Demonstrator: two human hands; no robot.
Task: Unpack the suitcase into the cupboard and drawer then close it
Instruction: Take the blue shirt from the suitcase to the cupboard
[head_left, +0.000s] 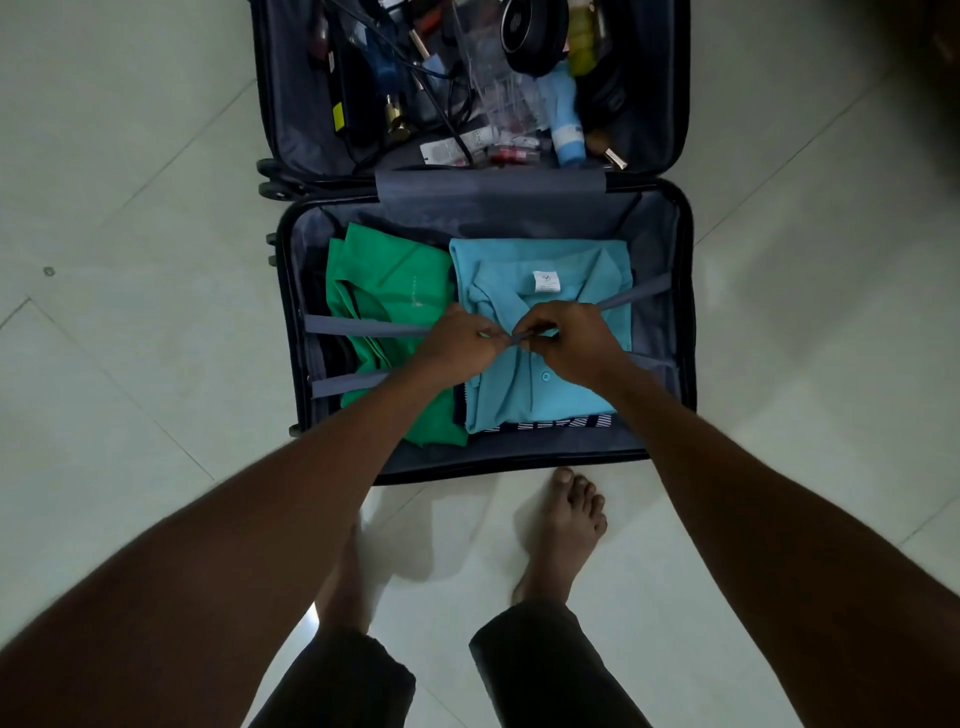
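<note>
The suitcase (685, 312) lies open flat on the tiled floor (130, 364), its two halves hinged across the middle, the person's bare feet just at its near edge. It looks rigid-shelled and bulky; closing it will likely mean lifting the far half by its rim.

The near half holds folded clothes: a green shirt (384, 291) on the left, a blue polo (545, 384) on the right over a striped garment. These are soft and light and will sag if lifted by one corner, so each is best taken with flat hands under the fold.

Grey straps (363, 327) cross over the clothes from both walls and meet at the centre. They are limp webbing, taut now, and the clothes cannot come out until they part.

The far half holds loose small things: a black round case (530, 31), a pale blue bottle (563, 119), cables, tubes. Some look hard and slippery or breakable; they want picking up one by one.

The left hand (457, 343) and right hand (571, 340) sit close together over the polo, fingers curled, each pinching the strap ends at the join. The clasp itself is hidden under the fingers.
</note>
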